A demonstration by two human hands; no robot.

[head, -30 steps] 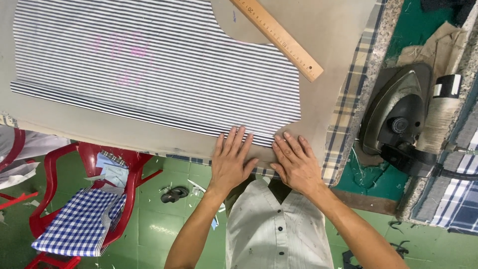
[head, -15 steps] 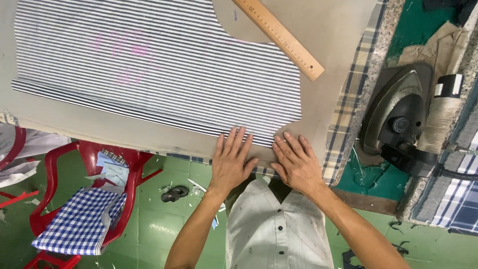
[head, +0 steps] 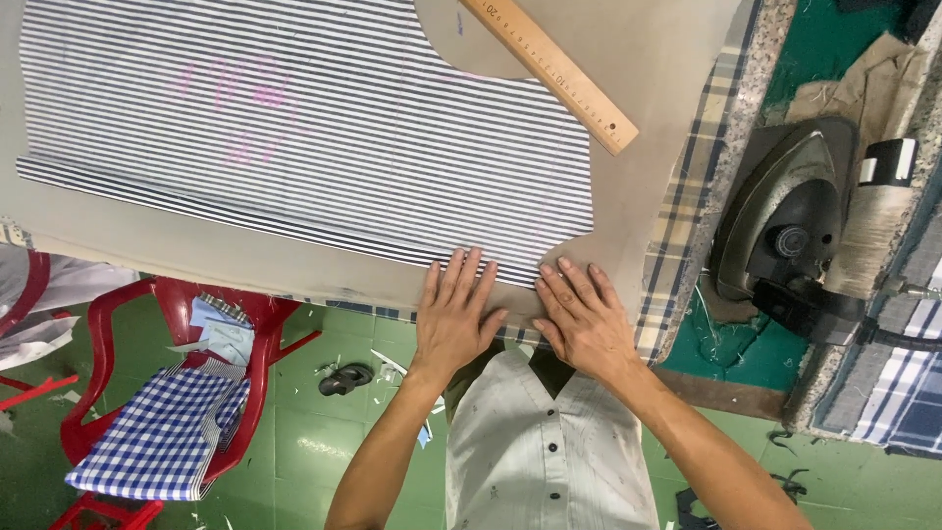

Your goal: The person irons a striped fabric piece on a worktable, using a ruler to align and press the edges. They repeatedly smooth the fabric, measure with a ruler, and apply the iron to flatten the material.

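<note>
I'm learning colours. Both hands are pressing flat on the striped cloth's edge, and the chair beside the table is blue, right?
Not quite. The chair is red; only the checked cloth on it is blue. The head view shows it. Left hand and right hand do lie flat at the striped cloth's edge.

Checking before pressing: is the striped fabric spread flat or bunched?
Spread flat: the striped fabric lies smooth, near edge folded over.

Feed bright, evenly lit; I see diffuse overhead light, no hard shadows. Soft shadow under both hands at 6 o'clock. Mild sheen on green floor tiles (head: 324,447) at 7 o'clock. Striped fabric (head: 314,137) sharp, slight moiré shimmer. Iron (head: 790,221) at 3 o'clock dark, detail crushed. Slight wide-angle bend toward edges. No motion blur.
</note>
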